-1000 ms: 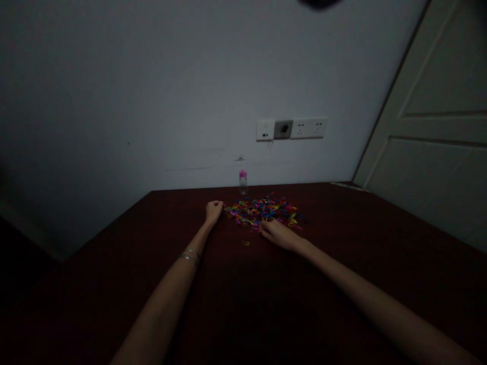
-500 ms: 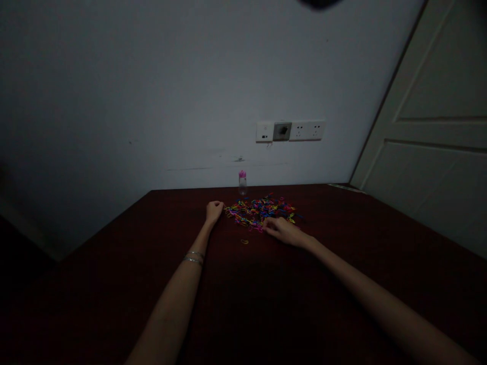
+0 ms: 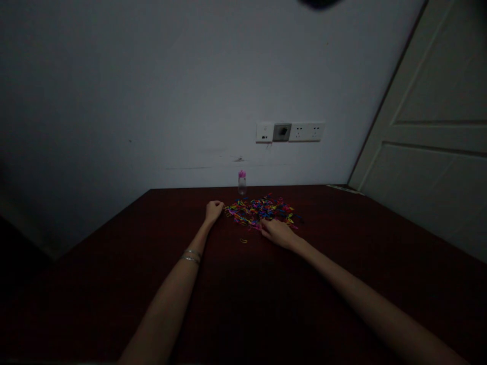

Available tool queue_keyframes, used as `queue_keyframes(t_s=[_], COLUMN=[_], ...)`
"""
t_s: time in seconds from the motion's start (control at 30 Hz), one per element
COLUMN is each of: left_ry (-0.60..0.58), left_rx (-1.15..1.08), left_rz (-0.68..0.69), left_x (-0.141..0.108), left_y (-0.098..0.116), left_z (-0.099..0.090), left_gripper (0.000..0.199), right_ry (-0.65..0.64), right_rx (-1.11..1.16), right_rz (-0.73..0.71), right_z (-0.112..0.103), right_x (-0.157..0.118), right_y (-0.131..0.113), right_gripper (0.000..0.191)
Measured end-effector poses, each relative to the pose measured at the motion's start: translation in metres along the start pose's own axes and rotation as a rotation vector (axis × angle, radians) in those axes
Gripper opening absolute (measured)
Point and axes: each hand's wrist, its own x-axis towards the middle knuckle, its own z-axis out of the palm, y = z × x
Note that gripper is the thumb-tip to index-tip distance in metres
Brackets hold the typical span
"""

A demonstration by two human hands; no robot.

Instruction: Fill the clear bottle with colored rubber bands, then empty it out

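Observation:
A loose pile of small, bright plastic clips (image 3: 247,209), looped like safety-pin stitch markers, lies on the dark red table. At the pile's left edge rests my left hand (image 3: 214,210), its fingers curled together in a pinch; yellow clips touch or nearly touch the fingertips. My right hand (image 3: 278,232) reaches over the near right side of the pile. Its fingers are bent down and closed, with a pink clip (image 3: 257,228) at their tips. What either pinch holds is too small to make out. One yellow clip (image 3: 243,241) lies apart, nearer to me.
Behind the pile stands a small clear bottle (image 3: 242,186) with a pink cap, close to the wall. Sockets (image 3: 306,132) are set in the wall above the table (image 3: 228,304). A pale panelled door (image 3: 426,167) rises on the right.
My right hand has shifted slightly left, its fingertips now at the pink clips. My left hand stays at the pile's left edge. The view has moved a little.

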Motion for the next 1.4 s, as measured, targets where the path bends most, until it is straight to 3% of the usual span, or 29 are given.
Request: queue_keyframes(t_s=[0.17,0.3,0.5,0.9,1.03,1.17,1.4], left_ry=[-0.012,-0.028,-0.014,-0.036,-0.052,-0.041,-0.062], left_rx=[-0.015,-0.054,-0.066,-0.057,-0.048,-0.063,-0.136], left_rz=[0.012,0.028,0.039,0.026,0.047,0.038,0.030], left_x=[-0.001,0.000,0.004,0.001,0.003,0.001,-0.002], left_y=[0.000,-0.003,-0.007,-0.003,-0.005,-0.004,0.000], left_z=[0.000,0.000,0.003,-0.002,-0.001,-0.001,-0.001], left_gripper=[0.028,0.029,0.028,0.027,0.028,0.027,0.026], right_ry=[0.035,0.033,0.023,-0.024,-0.010,0.080,0.239], right_rx=[0.066,0.240,0.254,0.128,0.193,0.345,0.405], right_rz=[-0.033,-0.097,-0.074,-0.169,-0.177,-0.065,0.189], right_z=[-0.003,-0.011,-0.024,-0.019,-0.017,-0.016,-0.010], right_x=[-0.005,-0.012,-0.035,-0.047,-0.048,-0.049,-0.052], right_y=[0.005,0.027,0.054,0.036,0.038,0.052,0.108], right_gripper=[0.021,0.016,0.018,0.021,0.023,0.030,0.035])
